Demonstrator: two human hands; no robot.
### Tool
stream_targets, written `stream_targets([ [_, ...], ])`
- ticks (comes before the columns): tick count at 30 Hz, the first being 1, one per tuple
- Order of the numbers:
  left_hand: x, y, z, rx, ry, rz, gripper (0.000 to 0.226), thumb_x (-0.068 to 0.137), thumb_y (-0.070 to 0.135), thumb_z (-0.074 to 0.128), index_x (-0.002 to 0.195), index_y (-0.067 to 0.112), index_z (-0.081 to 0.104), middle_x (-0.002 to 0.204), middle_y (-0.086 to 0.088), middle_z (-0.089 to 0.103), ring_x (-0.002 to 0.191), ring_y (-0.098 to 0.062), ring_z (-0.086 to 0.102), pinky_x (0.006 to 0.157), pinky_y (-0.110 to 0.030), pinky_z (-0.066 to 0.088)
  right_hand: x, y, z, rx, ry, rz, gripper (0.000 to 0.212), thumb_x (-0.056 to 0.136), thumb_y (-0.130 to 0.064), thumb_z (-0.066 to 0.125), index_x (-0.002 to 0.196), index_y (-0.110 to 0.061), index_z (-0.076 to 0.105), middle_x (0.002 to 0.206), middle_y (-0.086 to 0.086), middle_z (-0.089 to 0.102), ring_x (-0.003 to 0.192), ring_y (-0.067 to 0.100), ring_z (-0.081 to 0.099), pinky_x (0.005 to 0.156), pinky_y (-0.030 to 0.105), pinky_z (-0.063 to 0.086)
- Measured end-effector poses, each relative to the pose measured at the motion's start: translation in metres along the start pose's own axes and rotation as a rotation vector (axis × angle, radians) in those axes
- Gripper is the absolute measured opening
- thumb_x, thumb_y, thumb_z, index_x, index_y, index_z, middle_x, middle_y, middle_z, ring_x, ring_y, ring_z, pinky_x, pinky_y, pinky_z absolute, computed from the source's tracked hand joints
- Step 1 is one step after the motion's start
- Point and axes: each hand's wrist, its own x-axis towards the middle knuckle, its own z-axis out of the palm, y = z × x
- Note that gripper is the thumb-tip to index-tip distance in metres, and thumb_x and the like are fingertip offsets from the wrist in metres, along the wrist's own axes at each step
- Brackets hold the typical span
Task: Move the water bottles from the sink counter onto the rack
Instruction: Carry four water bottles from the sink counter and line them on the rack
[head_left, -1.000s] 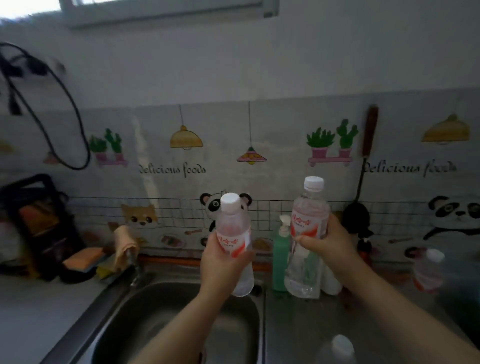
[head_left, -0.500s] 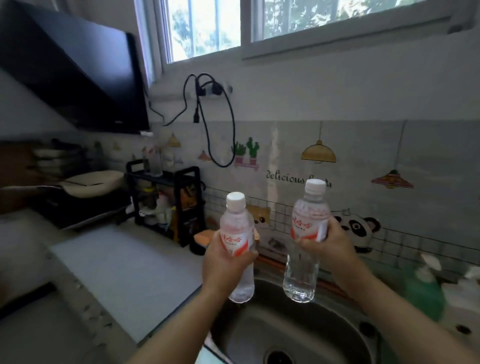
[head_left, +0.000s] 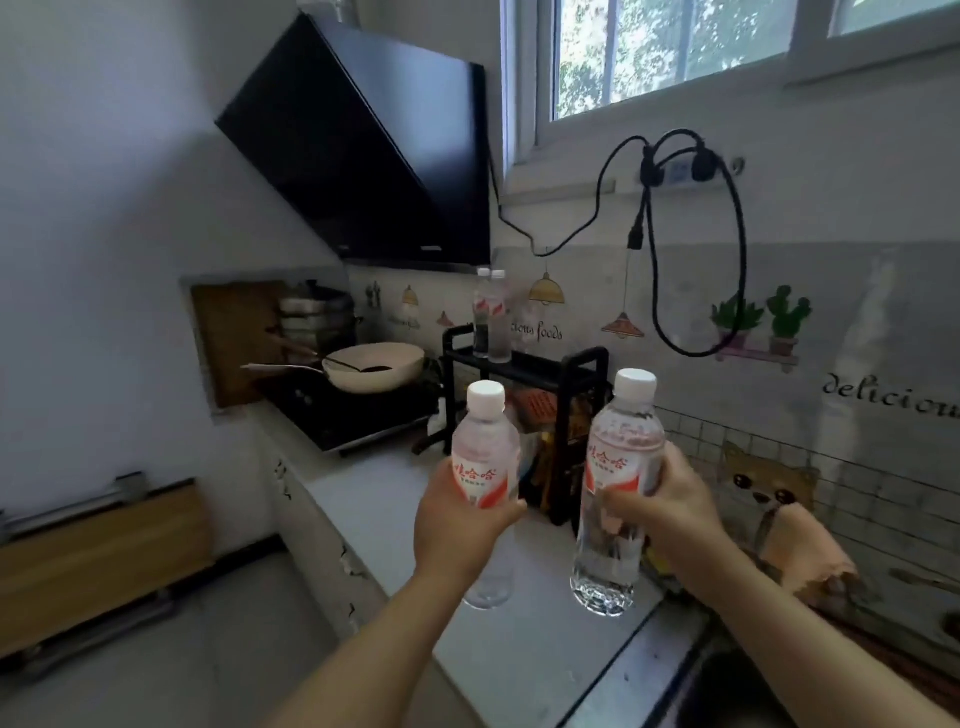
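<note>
My left hand (head_left: 462, 525) grips a clear water bottle (head_left: 485, 452) with a white cap and red label, held upright above the white counter (head_left: 395, 493). A second, taller-looking bottle (head_left: 618, 467) of the same kind is held upright in my right hand (head_left: 670, 504). Beyond both stands the black two-tier rack (head_left: 566, 364) against the wall, its top shelf holding two water bottles (head_left: 491, 317) at the left end. The lower shelf is partly hidden behind the bottles I hold.
A cream pan (head_left: 374, 366) sits on a black cooktop (head_left: 348, 410) left of the rack, under a black range hood (head_left: 374, 156). The sink edge (head_left: 654, 665) is at lower right, with an orange cloth (head_left: 800, 545) on the tap. A cable (head_left: 691, 249) hangs on the wall.
My view has swung left, from the sink to the counter and rack. Both hands kept their bottles upright and carried them leftward toward the rack.
</note>
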Motion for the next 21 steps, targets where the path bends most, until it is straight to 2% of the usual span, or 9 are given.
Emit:
stream_targets([
  [5,0.057,-0.033,-0.047,0.011,0.031,-0.02,0.048,0.067,0.017,0.081,0.104,0.023,0.051,0.094,0.007,0.059,0.088,-0.014,0.057,0.063,-0.015,0.04,0.044,-0.006,0.071,0.009,-0.06,-0.009,0.055,0.072,0.001,0.072,0.119,-0.017,0.048,0.107,0.003,0.062,0.098,0.018,0.06,0.068,0.024,0.049],
  [6,0.069,-0.039,-0.054,0.01,0.037,-0.023,0.049,0.067,0.018,0.082,0.107,0.022,0.052,0.095,0.007,0.06,0.088,-0.014,0.057,0.063,-0.015,0.04,0.054,-0.005,0.083,0.005,-0.068,-0.01,0.056,0.072,0.001,0.072,0.119,-0.018,0.048,0.108,0.003,0.062,0.1,0.019,0.06,0.07,0.025,0.05],
  [8,0.091,-0.05,-0.063,0.001,0.045,-0.014,0.048,0.068,0.017,0.081,0.105,0.023,0.052,0.095,0.007,0.059,0.087,-0.012,0.055,0.062,-0.013,0.039,0.075,-0.004,0.105,0.0,-0.087,-0.014,0.059,0.071,0.001,0.073,0.121,-0.017,0.048,0.111,0.005,0.062,0.104,0.022,0.06,0.082,0.038,0.054],
  [10,0.114,-0.062,-0.069,-0.005,0.049,-0.007,0.047,0.068,0.015,0.081,0.102,0.026,0.05,0.095,0.006,0.059,0.088,-0.013,0.055,0.064,-0.018,0.041,0.096,0.0,0.123,-0.006,-0.091,-0.013,0.06,0.07,0.001,0.074,0.122,-0.017,0.048,0.113,0.007,0.062,0.107,0.025,0.06,0.092,0.048,0.051],
  [11,0.126,-0.068,-0.072,-0.005,0.05,-0.008,0.047,0.068,0.015,0.081,0.101,0.026,0.049,0.096,0.006,0.06,0.089,-0.013,0.056,0.066,-0.021,0.043,0.108,0.002,0.132,-0.014,-0.087,-0.014,0.06,0.07,0.0,0.074,0.121,-0.017,0.048,0.113,0.007,0.062,0.107,0.025,0.06,0.094,0.049,0.05],
  [15,0.19,-0.099,-0.072,-0.012,0.039,0.004,0.046,0.067,0.018,0.081,0.101,0.027,0.051,0.096,0.006,0.063,0.092,-0.016,0.06,0.071,-0.025,0.048,0.166,0.016,0.165,-0.017,-0.074,-0.044,0.055,0.07,0.0,0.073,0.115,-0.022,0.05,0.109,0.005,0.062,0.102,0.021,0.061,0.083,0.038,0.053],
  [17,0.225,-0.109,-0.068,-0.02,0.028,0.007,0.044,0.067,0.019,0.081,0.096,0.032,0.05,0.091,0.013,0.062,0.088,-0.013,0.059,0.069,-0.023,0.047,0.198,0.021,0.177,-0.005,-0.061,-0.047,0.053,0.07,0.001,0.073,0.112,-0.023,0.05,0.107,0.004,0.062,0.101,0.02,0.061,0.076,0.031,0.051],
  [19,0.261,-0.115,-0.063,-0.027,0.005,0.005,0.043,0.067,0.021,0.081,0.09,0.037,0.048,0.088,0.018,0.059,0.086,-0.01,0.059,0.07,-0.024,0.047,0.231,0.023,0.187,-0.008,-0.04,-0.046,0.054,0.07,0.001,0.073,0.113,-0.022,0.05,0.107,0.003,0.062,0.101,0.02,0.06,0.078,0.032,0.051],
  [21,0.294,-0.12,-0.057,-0.032,-0.017,-0.002,0.044,0.066,0.023,0.081,0.095,0.034,0.049,0.088,0.017,0.06,0.088,-0.011,0.06,0.075,-0.028,0.048,0.258,0.021,0.194,-0.03,-0.027,-0.051,0.055,0.07,0.0,0.073,0.114,-0.024,0.05,0.106,0.001,0.063,0.1,0.019,0.061,0.081,0.035,0.052],
])
